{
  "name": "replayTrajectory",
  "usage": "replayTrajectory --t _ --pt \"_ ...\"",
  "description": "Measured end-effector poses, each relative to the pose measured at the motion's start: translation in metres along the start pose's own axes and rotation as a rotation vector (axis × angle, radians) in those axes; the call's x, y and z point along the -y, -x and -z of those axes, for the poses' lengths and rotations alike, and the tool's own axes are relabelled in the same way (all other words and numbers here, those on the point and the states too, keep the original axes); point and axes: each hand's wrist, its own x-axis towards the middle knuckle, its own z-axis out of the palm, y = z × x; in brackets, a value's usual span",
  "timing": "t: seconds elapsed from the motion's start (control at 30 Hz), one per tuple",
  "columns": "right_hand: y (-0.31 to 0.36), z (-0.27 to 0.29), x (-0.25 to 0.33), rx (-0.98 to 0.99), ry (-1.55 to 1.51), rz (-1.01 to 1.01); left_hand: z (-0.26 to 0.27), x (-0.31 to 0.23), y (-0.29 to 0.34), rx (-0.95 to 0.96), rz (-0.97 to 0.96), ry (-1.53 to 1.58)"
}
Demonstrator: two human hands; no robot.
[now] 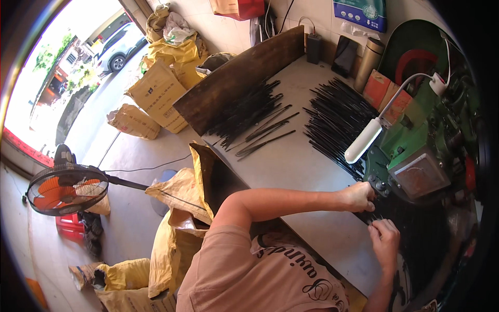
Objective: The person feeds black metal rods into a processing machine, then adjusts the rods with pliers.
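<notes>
Your left hand (358,198) and right hand (385,237) curl narrow by the green metal machine (411,139), contents unclear; slim black rods (335,115) lie left of it, likely for easy reach.

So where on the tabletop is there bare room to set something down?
The tabletop is bare between the left pile of thin black pieces, the right pile and the left forearm, and again between that forearm and the shirt. Crowded: around the green machine, left hand and right hand.
</notes>
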Motion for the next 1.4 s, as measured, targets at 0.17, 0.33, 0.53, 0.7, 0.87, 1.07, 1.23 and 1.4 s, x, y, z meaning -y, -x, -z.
replayTrajectory --t 0.17,0.33,0.53,0.7,0.87,1.07,1.23,1.4 --pt "-0.002 -0.010 0.000 0.009 -0.446 -0.256 -0.005 0.005 -0.008 0.028 -0.013 -0.062" --pt "-0.007 -0.014 0.001 -0.001 -0.494 -0.337 0.000 0.000 -0.009 0.041 0.008 -0.115" --pt "-0.004 -0.027 -0.026 -0.086 -0.621 -0.397 0.008 0.010 -0.005 -0.032 -0.033 -0.338" --pt "-0.007 -0.028 -0.041 -0.134 -0.719 -0.463 0.011 0.016 0.003 -0.183 -0.251 -0.423" --pt "-0.017 -0.031 -0.050 -0.203 -0.853 -0.431 0.021 0.011 0.009 -0.113 -0.049 -0.350" --pt "-0.021 -0.040 -0.053 -0.326 -1.113 -0.549 0.015 -0.003 -0.001 -0.220 0.043 -0.201" --pt "-0.025 -0.041 -0.047 -0.353 -1.225 -0.528 0.011 -0.009 -0.006 -0.194 0.011 -0.289" --pt "-0.030 -0.045 -0.044 -0.352 -1.199 -0.537 0.010 -0.011 -0.008 -0.231 0.080 -0.241"
